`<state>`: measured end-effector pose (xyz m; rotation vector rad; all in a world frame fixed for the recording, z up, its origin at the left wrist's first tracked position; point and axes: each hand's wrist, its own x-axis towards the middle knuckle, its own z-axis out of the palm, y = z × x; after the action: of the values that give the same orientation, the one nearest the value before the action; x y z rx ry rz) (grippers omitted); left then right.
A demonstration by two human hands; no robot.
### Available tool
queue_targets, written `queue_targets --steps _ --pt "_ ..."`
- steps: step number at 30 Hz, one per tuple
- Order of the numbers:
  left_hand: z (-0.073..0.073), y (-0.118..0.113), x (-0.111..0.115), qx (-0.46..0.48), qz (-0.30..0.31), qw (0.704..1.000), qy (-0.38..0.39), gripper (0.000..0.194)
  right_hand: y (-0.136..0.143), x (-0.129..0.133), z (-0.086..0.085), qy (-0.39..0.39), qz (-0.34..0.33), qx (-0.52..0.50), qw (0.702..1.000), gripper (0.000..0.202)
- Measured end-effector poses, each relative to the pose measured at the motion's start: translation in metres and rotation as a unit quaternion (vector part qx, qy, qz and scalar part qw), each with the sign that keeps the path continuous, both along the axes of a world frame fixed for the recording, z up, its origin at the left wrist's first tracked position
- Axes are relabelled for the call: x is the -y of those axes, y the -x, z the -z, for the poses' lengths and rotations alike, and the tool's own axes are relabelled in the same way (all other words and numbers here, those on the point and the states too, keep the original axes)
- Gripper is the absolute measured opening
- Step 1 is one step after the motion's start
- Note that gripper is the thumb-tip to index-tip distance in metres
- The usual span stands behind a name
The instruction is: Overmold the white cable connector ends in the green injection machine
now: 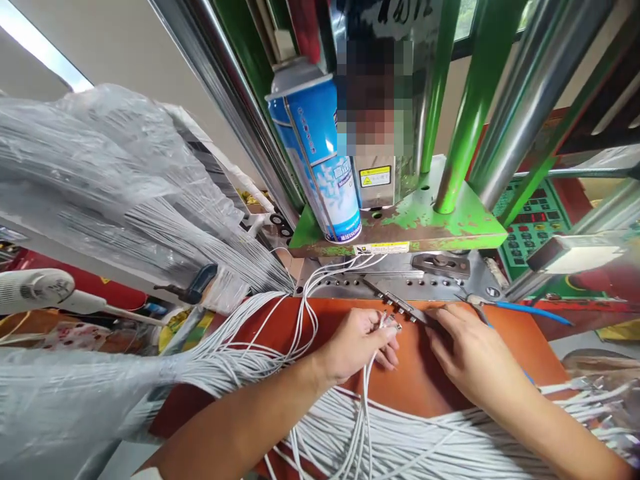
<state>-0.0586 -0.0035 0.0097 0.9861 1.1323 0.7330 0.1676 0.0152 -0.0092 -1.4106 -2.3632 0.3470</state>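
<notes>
My left hand is closed around a few white cables, whose small metal-tipped ends stick out between thumb and fingers. The cable lengths hang down from it toward the bundle below. My right hand grips a dark metal bar with several small fittings along it. The bar slants up and left, its far tip close to the machine's metal bed. A small gap parts the bar from the cable ends. Both hands are over the reddish-brown board.
A large bundle of white cables crosses the board. A blue spray can stands on the green machine plate. Blue-handled pliers lie at right, near a control panel. Plastic-wrapped cables and a white fan are left.
</notes>
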Motion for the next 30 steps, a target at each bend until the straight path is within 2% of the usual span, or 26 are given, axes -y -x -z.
queue_targets --steps 3,7,11,17,30 --pt "0.0 0.0 -0.002 -0.009 0.018 1.0 0.01 0.05 0.008 0.007 -0.003 0.062 0.001 -0.052 0.997 0.024" --pt "0.0 -0.001 -0.002 -0.047 0.036 0.998 0.006 0.042 0.016 0.01 -0.002 0.032 -0.014 -0.022 0.999 0.03" --pt "0.0 -0.004 -0.001 -0.065 0.04 0.997 0.002 0.04 0.02 0.01 0.004 0.04 -0.033 0.001 0.999 0.031" --pt "-0.009 -0.01 -0.001 -0.064 0.028 0.998 -0.004 0.028 0.02 0.012 0.007 0.046 -0.016 0.015 0.999 0.028" --pt "-0.007 -0.012 0.0 -0.048 0.019 0.999 -0.004 0.027 0.02 0.012 0.005 0.04 -0.016 -0.006 0.999 0.028"
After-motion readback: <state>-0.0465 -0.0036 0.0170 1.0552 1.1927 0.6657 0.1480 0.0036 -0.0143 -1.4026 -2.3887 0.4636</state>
